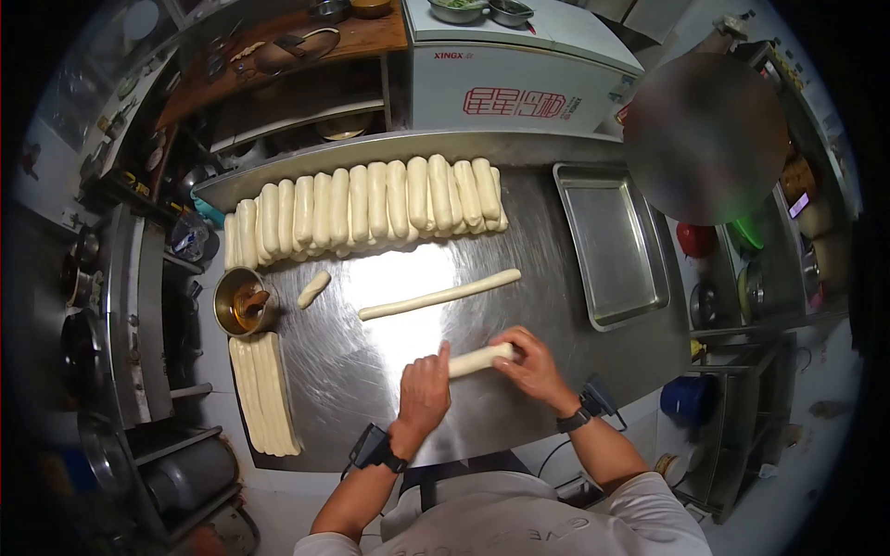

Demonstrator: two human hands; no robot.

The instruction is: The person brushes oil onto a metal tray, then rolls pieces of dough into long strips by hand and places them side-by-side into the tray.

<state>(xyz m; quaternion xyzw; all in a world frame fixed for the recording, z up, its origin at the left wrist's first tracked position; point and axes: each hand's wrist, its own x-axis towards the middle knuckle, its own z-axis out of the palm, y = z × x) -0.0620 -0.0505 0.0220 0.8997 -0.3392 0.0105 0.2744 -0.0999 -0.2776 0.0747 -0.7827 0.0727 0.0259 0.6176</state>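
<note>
My left hand [425,386] and my right hand [532,363] both press on a short pale dough roll [475,360] lying on the steel table [371,371] near its front edge. Beyond it lies a long thin dough rope [439,295]. A small stub of dough [313,288] rests to the left. Several thick dough logs [371,204] stand side by side in a row along the far edge. Several thin dough strips [264,393] lie packed together at the front left.
A metal bowl [243,302] with brown liquid and a brush sits at the table's left edge. An empty steel tray [612,243] lies on the right. A white freezer [519,74] stands behind. Another person stands at the far right. A blue bucket [688,397] sits on the floor.
</note>
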